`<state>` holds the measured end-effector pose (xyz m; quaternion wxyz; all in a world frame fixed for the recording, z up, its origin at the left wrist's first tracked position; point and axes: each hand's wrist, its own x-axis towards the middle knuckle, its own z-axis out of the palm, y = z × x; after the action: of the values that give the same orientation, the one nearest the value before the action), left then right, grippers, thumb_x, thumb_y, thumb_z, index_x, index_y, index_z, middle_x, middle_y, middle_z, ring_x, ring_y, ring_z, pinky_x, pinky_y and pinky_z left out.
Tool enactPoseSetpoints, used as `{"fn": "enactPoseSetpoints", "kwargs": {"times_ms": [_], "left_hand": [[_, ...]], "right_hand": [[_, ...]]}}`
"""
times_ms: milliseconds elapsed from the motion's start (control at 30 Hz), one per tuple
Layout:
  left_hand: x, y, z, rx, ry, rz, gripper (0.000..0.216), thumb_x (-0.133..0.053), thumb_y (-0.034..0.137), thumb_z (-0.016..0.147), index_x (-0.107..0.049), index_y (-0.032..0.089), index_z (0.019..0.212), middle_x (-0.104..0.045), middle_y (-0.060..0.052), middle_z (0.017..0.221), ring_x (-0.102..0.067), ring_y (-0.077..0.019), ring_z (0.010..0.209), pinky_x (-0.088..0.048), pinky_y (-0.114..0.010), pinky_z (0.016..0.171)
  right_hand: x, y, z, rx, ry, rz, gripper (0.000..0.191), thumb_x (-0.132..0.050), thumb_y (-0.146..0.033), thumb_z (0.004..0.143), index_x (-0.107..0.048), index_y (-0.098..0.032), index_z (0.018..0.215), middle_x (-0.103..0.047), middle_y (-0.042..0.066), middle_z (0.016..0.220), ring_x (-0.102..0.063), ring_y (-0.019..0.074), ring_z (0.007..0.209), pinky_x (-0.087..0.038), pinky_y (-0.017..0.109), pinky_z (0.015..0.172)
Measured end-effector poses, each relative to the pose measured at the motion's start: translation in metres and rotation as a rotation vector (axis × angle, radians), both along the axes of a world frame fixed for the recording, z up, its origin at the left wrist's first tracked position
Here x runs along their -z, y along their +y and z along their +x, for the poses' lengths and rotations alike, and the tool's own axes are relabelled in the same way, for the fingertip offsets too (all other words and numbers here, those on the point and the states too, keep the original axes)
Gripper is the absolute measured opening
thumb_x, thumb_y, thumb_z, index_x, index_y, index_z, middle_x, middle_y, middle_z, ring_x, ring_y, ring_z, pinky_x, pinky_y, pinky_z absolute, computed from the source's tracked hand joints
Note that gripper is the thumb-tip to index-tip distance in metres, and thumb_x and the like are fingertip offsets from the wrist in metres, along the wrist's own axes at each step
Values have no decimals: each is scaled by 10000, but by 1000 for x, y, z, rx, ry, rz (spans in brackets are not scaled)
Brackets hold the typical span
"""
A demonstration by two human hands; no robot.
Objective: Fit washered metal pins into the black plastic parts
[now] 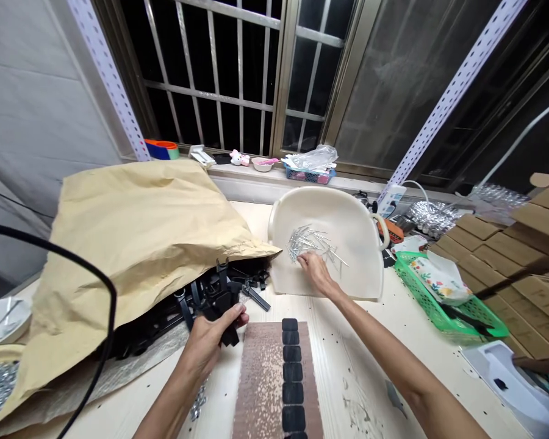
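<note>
My left hand point(210, 341) is closed around a black plastic part point(224, 302), in front of the open mouth of a large brown paper bag point(150, 213). More black plastic pieces point(141, 332) spill from that bag, close to the hand. Reaching into a cream-coloured scoop-shaped tray point(357, 268), my right hand point(315, 271) has its fingertips pinched at the near edge of a loose pile of thin metal pins point(308, 238). Whether a pin is between those fingers is hidden. Between my arms lies a worn brown board point(260, 378) with a row of black rounded squares point(293, 372) along it.
At the right are a green basket point(439, 311) and stacked cardboard boxes point(521, 262). A black cable point(105, 280) loops across the left side. Small items, including a blue basket point(308, 174), line the windowsill. Small metal pieces fill a container point(0, 390) at lower left.
</note>
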<state>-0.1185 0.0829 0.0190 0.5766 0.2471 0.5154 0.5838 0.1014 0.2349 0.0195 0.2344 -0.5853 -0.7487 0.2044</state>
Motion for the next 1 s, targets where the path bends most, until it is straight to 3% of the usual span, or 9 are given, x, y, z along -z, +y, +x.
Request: {"fn": "enactPoseSetpoints", "kwargs": {"times_ms": [133, 267, 367, 500, 567, 633, 767, 900, 1000], "left_hand": [[4, 0, 1, 94, -38, 18, 325, -797, 326, 590, -676, 92, 780, -679, -75, 731, -653, -177, 671, -538, -303, 701], [7, -2, 1, 205, -45, 40, 274, -762, 313, 652, -669, 112, 813, -670, -71, 774, -645, -167, 705, -512, -276, 695], [3, -3, 6, 291, -87, 57, 252, -747, 312, 672, -662, 119, 809, -659, -69, 783, -633, -159, 700, -496, -274, 695], [-3, -7, 23, 351, -132, 66, 272, -757, 309, 656, -648, 124, 822, -644, -58, 770, -616, -149, 660, -489, -278, 667], [-5, -11, 29, 368, -123, 70, 274, -759, 296, 657, -642, 126, 835, -637, -46, 735, -609, -144, 646, -487, -273, 657], [-5, -15, 30, 364, -112, 53, 271, -759, 283, 659, -643, 126, 846, -633, -35, 697, -605, -139, 627, -486, -264, 642], [-6, -18, 26, 235, -161, 27, 271, -752, 278, 671, -667, 123, 877, -682, -66, 809, -642, -160, 709, -508, -290, 720], [-9, -15, 34, 121, -163, 74, 396, -772, 268, 646, -666, 148, 1008, -685, -94, 1026, -642, -213, 911, -495, -336, 838], [-9, -14, 43, 69, -87, 101, 486, -819, 268, 569, -672, 149, 1016, -699, -84, 998, -631, -225, 963, -467, -334, 892]], "right_hand": [[14, 34, 6, 96, -72, -13, 190, -487, -199, 845, -632, -111, 759, -593, 126, 1016, -541, 194, 911, -378, 269, 767], [6, 27, -12, 59, -26, 6, 299, -415, -312, 907, -642, -121, 946, -587, 128, 1065, -548, 180, 879, -394, 265, 723], [-12, 0, -34, -202, 282, -180, 440, -343, -474, 929, -548, -190, 1194, -630, 73, 995, -536, 111, 664, -409, 231, 585], [-36, -38, -61, -565, 698, -511, 604, -551, -503, 828, -403, -213, 1337, -653, 44, 896, -518, 87, 587, -396, 204, 505], [-47, -47, -63, -565, 755, -476, 590, -616, -462, 787, -454, -185, 1283, -654, 39, 856, -532, 94, 616, -420, 207, 526], [-59, -50, -55, -450, 810, -330, 552, -610, -444, 791, -472, -166, 1247, -650, 44, 864, -534, 100, 632, -436, 216, 540], [-73, -62, -32, -302, 727, -86, 471, -596, -395, 810, -508, -169, 1214, -621, 42, 869, -524, 112, 655, -431, 223, 532], [-59, -96, -35, -340, 566, -27, 391, -579, -332, 819, -554, -194, 1185, -571, 4, 771, -501, 113, 619, -427, 231, 536], [-39, -116, -48, -326, 574, -2, 385, -566, -317, 826, -547, -196, 1191, -549, -8, 742, -504, 112, 626, -442, 234, 579]]}}
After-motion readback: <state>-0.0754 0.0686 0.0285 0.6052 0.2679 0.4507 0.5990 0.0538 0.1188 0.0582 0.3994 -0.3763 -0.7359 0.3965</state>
